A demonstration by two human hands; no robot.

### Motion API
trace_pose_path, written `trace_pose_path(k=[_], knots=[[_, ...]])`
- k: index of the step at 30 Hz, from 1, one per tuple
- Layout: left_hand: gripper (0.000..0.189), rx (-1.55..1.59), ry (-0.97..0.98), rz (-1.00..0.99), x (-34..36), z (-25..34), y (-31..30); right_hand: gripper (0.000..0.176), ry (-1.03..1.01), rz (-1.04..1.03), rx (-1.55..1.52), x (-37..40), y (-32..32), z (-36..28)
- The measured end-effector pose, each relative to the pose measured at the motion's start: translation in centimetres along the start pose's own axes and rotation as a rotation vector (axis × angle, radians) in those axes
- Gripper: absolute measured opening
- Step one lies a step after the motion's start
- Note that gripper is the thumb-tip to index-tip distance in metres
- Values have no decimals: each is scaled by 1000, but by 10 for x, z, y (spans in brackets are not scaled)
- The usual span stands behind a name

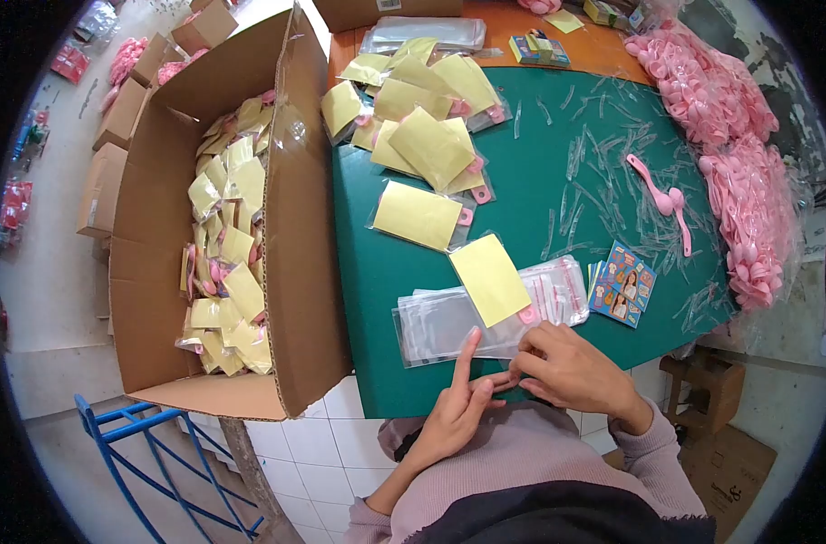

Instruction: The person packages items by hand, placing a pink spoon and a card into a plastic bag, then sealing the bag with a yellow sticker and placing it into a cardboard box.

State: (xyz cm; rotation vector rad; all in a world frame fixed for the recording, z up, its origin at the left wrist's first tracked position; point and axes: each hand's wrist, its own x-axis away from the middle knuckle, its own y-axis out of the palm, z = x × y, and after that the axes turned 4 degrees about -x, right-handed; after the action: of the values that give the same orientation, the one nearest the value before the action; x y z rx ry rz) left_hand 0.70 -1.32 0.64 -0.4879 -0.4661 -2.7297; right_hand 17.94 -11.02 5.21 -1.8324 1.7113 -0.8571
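My left hand point(461, 407) is at the front edge of the green table, its index finger stretched out near the clear plastic bags point(431, 328). My right hand point(572, 367) is bent, with thumb and fingers close together beside the fingertips of my left hand; anything between them is too small to make out. Just beyond the hands, a yellow card point(490, 280) with a pink piece point(528, 314) at its corner lies on the bags. Right of the bags lie printed blue cards point(622, 284). Another packed yellow card point(417, 214) rests farther back.
An open cardboard box point(309, 227) full of packed yellow cards stands left of the green table point(377, 290). More packs point(431, 150) lie at the back. Two pink spoons point(651, 186), plastic strips and bags of pink spoons point(744, 218) are on the right.
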Motion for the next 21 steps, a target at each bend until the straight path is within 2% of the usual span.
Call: trace_pose_path(k=[3,7,8,13,16,18,20,21], knots=[[55,-11,-29,-33,-1,0,-1,17,-47,-9,44,-3,8,3],[57,-184,29,80,1,3,-5,16,-83,-54,22,-8,9,-1],[59,-258,47,108,1,3,-6,17,-126,-48,23,-9,10,-3],[64,-207,-10,185,-8,8,-6,16,-265,62,126,-13,21,-2],[62,-178,-19,256,-10,12,1,19,-299,30,-19,-11,15,1],[60,-148,-15,290,-12,16,4,15,-378,-71,-401,-8,-7,7],[55,37,-2,331,-13,20,0,12,-298,-227,-596,1,-47,19],[55,34,-2,331,-12,20,-3,12,-406,-149,-647,6,-65,45]])
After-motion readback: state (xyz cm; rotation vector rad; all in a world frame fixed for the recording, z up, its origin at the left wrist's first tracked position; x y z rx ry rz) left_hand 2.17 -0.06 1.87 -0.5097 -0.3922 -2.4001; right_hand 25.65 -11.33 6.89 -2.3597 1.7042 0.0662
